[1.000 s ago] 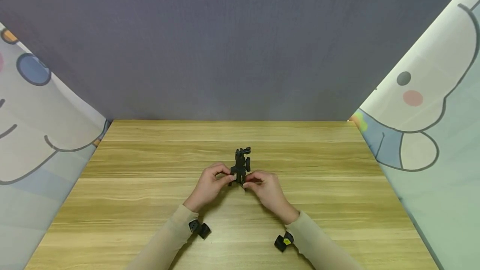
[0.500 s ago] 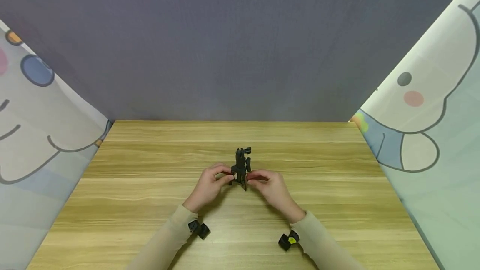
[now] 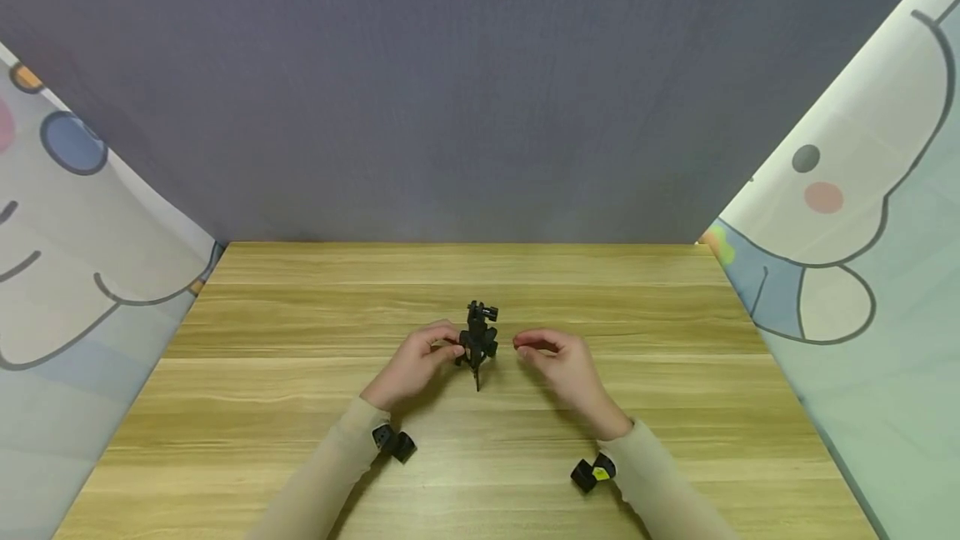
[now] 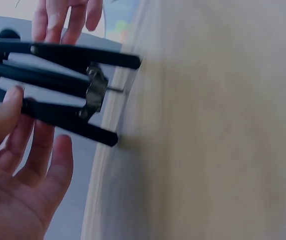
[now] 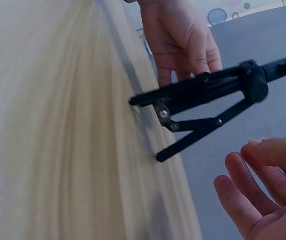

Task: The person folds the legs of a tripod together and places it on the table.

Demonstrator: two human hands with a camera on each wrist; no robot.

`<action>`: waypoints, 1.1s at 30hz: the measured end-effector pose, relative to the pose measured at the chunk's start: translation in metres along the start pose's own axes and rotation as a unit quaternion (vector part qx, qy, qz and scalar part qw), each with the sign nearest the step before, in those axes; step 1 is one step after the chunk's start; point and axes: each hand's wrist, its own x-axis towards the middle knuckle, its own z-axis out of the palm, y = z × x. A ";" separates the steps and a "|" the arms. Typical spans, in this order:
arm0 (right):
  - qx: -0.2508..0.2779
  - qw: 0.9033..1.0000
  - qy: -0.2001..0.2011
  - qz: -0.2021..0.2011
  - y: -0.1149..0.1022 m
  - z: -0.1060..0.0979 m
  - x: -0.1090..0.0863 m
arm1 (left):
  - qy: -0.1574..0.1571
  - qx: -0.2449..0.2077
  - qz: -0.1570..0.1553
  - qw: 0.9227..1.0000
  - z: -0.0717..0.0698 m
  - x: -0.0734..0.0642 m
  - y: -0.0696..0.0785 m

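A small black tripod (image 3: 478, 338) stands over the middle of the wooden table, its legs partly spread. My left hand (image 3: 418, 363) pinches it from the left, thumb on one leg (image 4: 52, 114) in the left wrist view. Metal brace joints (image 4: 95, 90) show between the legs. To the tripod's right, my right hand (image 3: 561, 367) is apart from it, holding nothing. Its fingers (image 5: 240, 202) are loosely bent with the palm toward the tripod in the right wrist view. At the tripod's top a short clamp-like head (image 3: 483, 312) sticks out to the right.
The wood-grain table (image 3: 300, 440) reaches back to a grey wall panel (image 3: 465, 107). Cartoon-printed curtains (image 3: 832, 290) hang at both sides. Black wrist cameras (image 3: 592, 473) sit at both sleeves.
My right hand has let go of the tripod and moved away to the right. The tripod has turned in my left hand, one leg now pointing toward the front.
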 end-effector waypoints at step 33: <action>0.003 1.000 -0.008 0.011 0.002 -0.003 0.001 | 0.107 0.119 0.008 0.987 0.016 -0.015 0.008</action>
